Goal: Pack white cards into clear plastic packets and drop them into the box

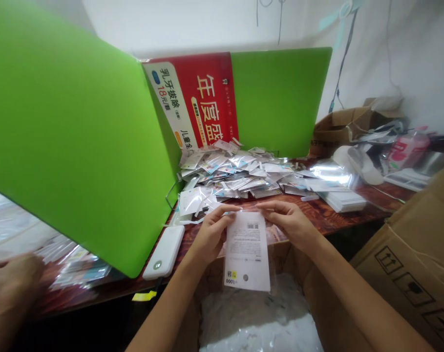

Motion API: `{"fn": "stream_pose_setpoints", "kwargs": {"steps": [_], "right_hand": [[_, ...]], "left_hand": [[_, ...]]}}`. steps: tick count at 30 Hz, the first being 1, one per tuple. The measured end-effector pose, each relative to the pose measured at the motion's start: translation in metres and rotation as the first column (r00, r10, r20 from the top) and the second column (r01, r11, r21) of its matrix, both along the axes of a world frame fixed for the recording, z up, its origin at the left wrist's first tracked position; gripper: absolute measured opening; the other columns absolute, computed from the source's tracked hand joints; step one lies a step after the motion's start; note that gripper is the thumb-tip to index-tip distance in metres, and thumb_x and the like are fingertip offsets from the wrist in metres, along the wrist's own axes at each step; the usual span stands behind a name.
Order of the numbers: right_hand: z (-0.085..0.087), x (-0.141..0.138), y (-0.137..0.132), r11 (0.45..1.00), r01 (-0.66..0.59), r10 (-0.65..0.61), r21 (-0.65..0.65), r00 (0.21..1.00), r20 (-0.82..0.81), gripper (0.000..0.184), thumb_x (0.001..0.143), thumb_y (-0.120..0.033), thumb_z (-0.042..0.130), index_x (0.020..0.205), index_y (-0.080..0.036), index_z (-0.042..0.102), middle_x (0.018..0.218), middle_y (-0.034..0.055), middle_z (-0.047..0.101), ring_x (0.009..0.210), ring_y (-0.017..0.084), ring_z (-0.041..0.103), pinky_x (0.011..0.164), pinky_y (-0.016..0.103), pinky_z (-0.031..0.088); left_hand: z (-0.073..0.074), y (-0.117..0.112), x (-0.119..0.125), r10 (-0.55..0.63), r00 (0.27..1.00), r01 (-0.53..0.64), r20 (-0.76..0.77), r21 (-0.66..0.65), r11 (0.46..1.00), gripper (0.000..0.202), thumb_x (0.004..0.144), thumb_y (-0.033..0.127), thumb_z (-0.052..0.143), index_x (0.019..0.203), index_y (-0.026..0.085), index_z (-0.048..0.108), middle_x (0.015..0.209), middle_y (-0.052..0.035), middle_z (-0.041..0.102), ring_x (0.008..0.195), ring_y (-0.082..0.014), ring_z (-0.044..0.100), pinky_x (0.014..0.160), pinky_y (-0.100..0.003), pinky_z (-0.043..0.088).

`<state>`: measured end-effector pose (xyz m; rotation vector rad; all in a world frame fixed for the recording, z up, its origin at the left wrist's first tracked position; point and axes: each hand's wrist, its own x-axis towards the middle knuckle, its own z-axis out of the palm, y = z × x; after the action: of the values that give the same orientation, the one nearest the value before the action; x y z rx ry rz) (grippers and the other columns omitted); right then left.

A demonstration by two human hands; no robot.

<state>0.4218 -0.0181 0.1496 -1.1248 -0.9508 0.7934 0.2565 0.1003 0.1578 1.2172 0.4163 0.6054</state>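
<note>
My left hand (211,235) and my right hand (294,224) both pinch the top end of a printed white card in a clear plastic bag (246,254). The card hangs upright between them, its small print upside down to me, with a barcode near the top and "1,000" at the bottom. Thumb and forefinger are closed on each side. Below the card, an open cardboard box (309,283) holds many clear plastic bags (258,318). Behind my hands, a heap of bagged cards (240,171) lies on the dark red table (327,215).
Green panels (97,146) with a red printed poster (207,98) stand around the heap. A white power bank (165,252) lies at left, a stack of white cards (342,199) at right. Another person's hand (14,288) is far left. A large carton (408,264) stands at right.
</note>
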Motion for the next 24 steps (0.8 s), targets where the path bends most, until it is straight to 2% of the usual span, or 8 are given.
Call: {"fn": "stream_pose_setpoints", "kwargs": {"steps": [3,8,13,15,18,22,24], "right_hand": [[-0.0008,0.0007,-0.0012,0.999,-0.015,0.015,-0.032,1.0,-0.004,0.02,0.069,-0.025,0.069,0.086,-0.022,0.077,0.089,0.0042,0.073,0.08,0.016,0.061,0.075,0.03,0.045],[0.002,-0.0011,-0.0056,0.999,-0.032,0.032,-0.025,0.999,-0.009,0.025,0.067,-0.02,0.059,0.084,-0.019,0.077,0.086,0.0057,0.073,0.081,0.018,0.061,0.076,0.031,0.045],[0.0062,-0.0035,-0.0085,0.992,-0.097,0.104,0.082,0.991,-0.085,0.031,0.075,-0.034,0.052,0.082,-0.016,0.076,0.084,0.0089,0.072,0.08,0.02,0.061,0.078,0.035,0.046],[0.0072,-0.0045,-0.0089,0.998,-0.054,0.054,0.022,0.998,-0.013,0.03,0.078,-0.036,0.054,0.083,-0.016,0.076,0.082,0.0082,0.071,0.078,0.019,0.061,0.077,0.035,0.046],[0.0068,-0.0044,-0.0087,0.998,0.019,-0.01,-0.068,0.991,0.136,0.021,0.071,-0.025,0.063,0.086,-0.019,0.075,0.088,0.0054,0.071,0.082,0.018,0.06,0.077,0.032,0.046],[0.0028,-0.0001,-0.008,0.998,-0.008,0.02,-0.061,0.979,0.201,0.037,0.067,-0.013,0.056,0.099,-0.021,0.073,0.1,0.0041,0.07,0.091,0.018,0.06,0.084,0.033,0.045],[0.0019,0.0016,-0.008,0.999,0.009,-0.002,-0.048,0.987,0.163,0.041,0.066,-0.013,0.053,0.101,-0.021,0.074,0.098,0.0043,0.071,0.088,0.018,0.061,0.084,0.033,0.046]], "left_hand": [[-0.0002,0.0018,-0.0015,0.02,0.999,-0.021,0.025,0.02,1.0,0.016,0.067,0.029,0.072,0.077,0.018,0.067,0.065,0.002,0.058,0.056,-0.0097,0.051,0.05,-0.019,0.038],[0.0007,0.0036,-0.0044,0.016,0.999,-0.018,0.041,0.064,0.998,0.013,0.067,0.028,0.072,0.073,0.018,0.066,0.065,0.0025,0.056,0.055,-0.0092,0.049,0.05,-0.019,0.038],[-0.0012,0.0054,-0.0056,0.02,0.999,-0.025,0.046,0.097,0.995,0.016,0.066,0.03,0.074,0.071,0.018,0.065,0.067,0.0017,0.058,0.057,-0.0094,0.05,0.052,-0.02,0.039],[-0.0019,0.0058,-0.0062,0.028,0.999,-0.03,0.026,0.101,0.994,0.017,0.066,0.031,0.074,0.071,0.018,0.065,0.067,0.0016,0.057,0.057,-0.0098,0.05,0.051,-0.02,0.039],[-0.0027,0.0062,-0.0067,0.043,0.999,-0.043,0.004,0.12,0.992,0.017,0.067,0.032,0.072,0.07,0.018,0.064,0.066,0.0015,0.056,0.056,-0.0102,0.05,0.051,-0.02,0.039],[-0.0025,0.0065,-0.0054,0.068,0.998,-0.067,-0.004,0.149,0.987,0.018,0.068,0.033,0.072,0.073,0.017,0.066,0.067,0.0012,0.058,0.057,-0.01,0.051,0.051,-0.02,0.04],[-0.0012,0.0066,-0.0045,0.068,0.998,-0.069,0.013,0.112,0.991,0.026,0.07,0.035,0.073,0.089,0.019,0.068,0.072,0.0005,0.061,0.06,-0.011,0.054,0.054,-0.02,0.043]]}}
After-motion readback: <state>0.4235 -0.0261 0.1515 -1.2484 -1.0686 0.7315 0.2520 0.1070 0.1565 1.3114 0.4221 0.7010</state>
